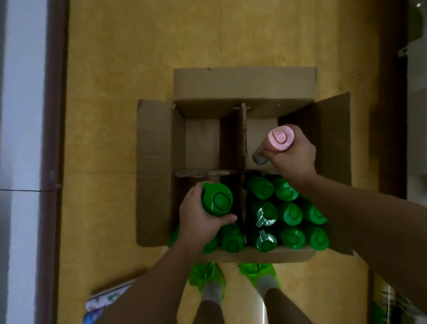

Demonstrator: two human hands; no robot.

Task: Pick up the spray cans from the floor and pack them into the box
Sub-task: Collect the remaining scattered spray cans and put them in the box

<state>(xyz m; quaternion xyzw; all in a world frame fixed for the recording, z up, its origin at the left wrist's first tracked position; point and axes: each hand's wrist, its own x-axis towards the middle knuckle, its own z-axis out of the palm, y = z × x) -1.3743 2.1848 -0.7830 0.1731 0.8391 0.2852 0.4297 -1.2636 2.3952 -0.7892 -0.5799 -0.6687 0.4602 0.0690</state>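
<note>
An open cardboard box (245,82) with a cross divider (244,128) stands on the yellow floor in front of my feet. My left hand (201,225) grips a green-capped spray can (217,199) upright over the near left compartment, where other green cans (231,237) stand. My right hand (294,157) grips a pink-capped spray can (281,138) over the far right compartment. The near right compartment holds several green-capped cans (288,214). The far left compartment (202,141) shows only bare cardboard.
The box flaps lie open to the left (154,153), right (335,130) and far side. A white wall with a brown skirting (55,154) runs along the left. Spray cans lie on the floor at the lower left (103,302) and lower right (385,302).
</note>
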